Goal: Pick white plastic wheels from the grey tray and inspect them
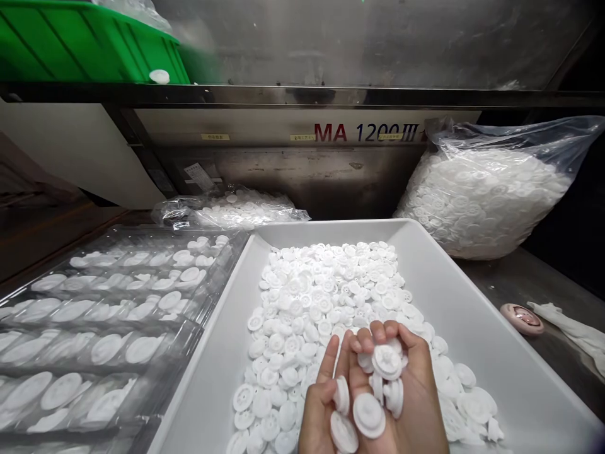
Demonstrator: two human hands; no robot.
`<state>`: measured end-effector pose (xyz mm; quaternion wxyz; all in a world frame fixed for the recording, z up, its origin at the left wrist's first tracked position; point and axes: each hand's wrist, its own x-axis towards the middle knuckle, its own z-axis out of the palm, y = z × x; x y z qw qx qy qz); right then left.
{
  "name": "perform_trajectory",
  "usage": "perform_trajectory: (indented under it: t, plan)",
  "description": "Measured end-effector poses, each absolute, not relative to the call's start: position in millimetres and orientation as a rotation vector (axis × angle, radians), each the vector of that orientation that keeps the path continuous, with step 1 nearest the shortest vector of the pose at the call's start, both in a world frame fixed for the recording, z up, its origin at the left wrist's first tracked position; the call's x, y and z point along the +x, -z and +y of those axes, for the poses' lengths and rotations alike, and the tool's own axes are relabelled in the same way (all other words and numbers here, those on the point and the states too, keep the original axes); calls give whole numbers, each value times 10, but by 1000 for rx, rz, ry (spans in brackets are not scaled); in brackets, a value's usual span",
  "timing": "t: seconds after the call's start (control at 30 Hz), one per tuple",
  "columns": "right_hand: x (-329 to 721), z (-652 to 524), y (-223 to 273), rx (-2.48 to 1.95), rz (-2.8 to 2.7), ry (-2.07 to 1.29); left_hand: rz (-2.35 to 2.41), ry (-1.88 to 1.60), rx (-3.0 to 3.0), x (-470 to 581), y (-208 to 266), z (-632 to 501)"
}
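Note:
My left hand (316, 416) and my right hand (418, 397) are cupped side by side over a light grey bin (466, 321). Several round white plastic pieces (368, 415), disc-shaped with a stepped hub, lie in the palms and between the fingers. The right hand's fingers curl around a small cluster of them. In the left hand, a couple of pieces rest between thumb and fingers. Below them, a heap of loose pieces of the same kind (302, 302) covers the bin's floor. Part of the heap is hidden behind my hands.
Left of the bin, a clear plastic tray (186, 343) holds rows of white pieces. Behind lies a flat clear bag (283, 214) of parts; a fuller bag (486, 195) stands at right, near a pink round object (522, 319) and white cloth (574, 331). A green crate (85, 44) sits on the ledge above.

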<state>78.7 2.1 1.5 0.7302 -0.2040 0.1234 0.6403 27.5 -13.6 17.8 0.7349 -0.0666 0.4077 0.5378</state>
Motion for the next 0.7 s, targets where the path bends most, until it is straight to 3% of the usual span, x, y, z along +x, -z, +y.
perform_trajectory:
  t: [0.23,0.53,0.7]
  plan:
    - [814,7,-134,-453,330,-1336,758,-1304,-204,292,16,-103]
    - [1009,1,-170,-413,473,-1365,902,-1361,-309,309,-258,-111]
    - [1197,-190,7,-586,26,-1588,912,-1358,-285,263,-286,-89]
